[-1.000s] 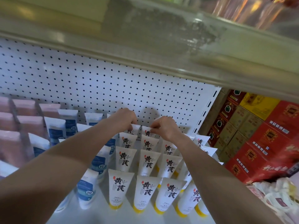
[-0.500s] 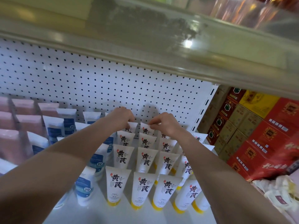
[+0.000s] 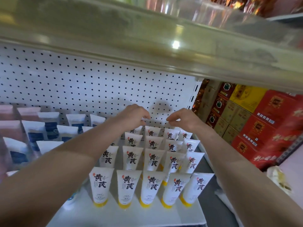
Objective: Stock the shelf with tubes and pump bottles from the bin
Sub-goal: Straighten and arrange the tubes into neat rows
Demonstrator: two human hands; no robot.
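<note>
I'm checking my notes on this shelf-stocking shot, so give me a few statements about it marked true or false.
1. The left hand and right hand hold nothing. True.
2. The yellow-capped tubes stand cap down. True.
3. The blue-labelled tubes stand right of them. False: they stand left.
4. The back panel is bare wood. False: it is white pegboard.
5. The red boxes are stacked right of the shelf. True.

The front tubes (image 3: 127, 185) are white with black characters, a small red mark and yellow caps. The blue-labelled tubes (image 3: 50, 128) are white, the pink tubes (image 3: 9, 130) plain. The pegboard (image 3: 73, 82) is white with dark holes; the boxes (image 3: 268, 128) are red, yellow and tan.
</note>
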